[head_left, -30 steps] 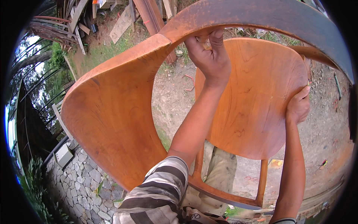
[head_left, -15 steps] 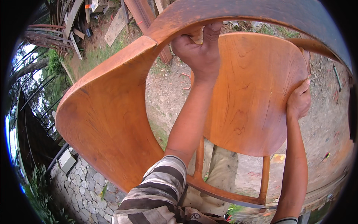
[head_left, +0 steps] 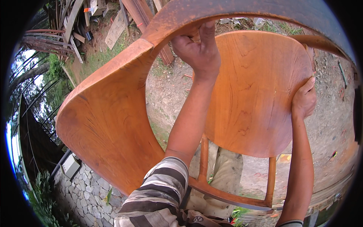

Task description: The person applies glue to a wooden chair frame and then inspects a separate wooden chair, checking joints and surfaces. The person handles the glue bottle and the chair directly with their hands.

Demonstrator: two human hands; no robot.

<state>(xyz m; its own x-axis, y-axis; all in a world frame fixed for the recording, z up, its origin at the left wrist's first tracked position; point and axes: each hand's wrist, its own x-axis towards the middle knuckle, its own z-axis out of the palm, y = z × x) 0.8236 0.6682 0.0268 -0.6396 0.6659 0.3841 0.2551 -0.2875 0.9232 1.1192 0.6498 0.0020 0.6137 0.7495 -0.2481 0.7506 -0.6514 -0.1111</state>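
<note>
A brown wooden chair is held up in front of me, with a broad curved backrest (head_left: pixel 109 121) at the left and a rounded seat (head_left: pixel 245 90) at the centre right. A dark curved rail (head_left: pixel 242 8) runs across the top of the view. My left hand (head_left: pixel 200 53) reaches through the opening between backrest and seat and grips that rail from below; its fingers curl partly out of sight behind it. At the seat's right edge, my right hand (head_left: pixel 304 99) is closed round the rim. Legs and a stretcher (head_left: pixel 230 198) show below the seat, in front of my trousers.
Planks and scrap boards (head_left: pixel 72 26) lie piled at the far left, with a thick reddish beam (head_left: pixel 141 17) beside them. A stone-paved patch (head_left: pixel 85 191) and a grey box (head_left: pixel 70 165) are at the lower left. Dirt ground (head_left: pixel 329 128) spreads at the right.
The rail and my left hand have shifted slightly left and up in the view. Both hands keep their grip on the chair.
</note>
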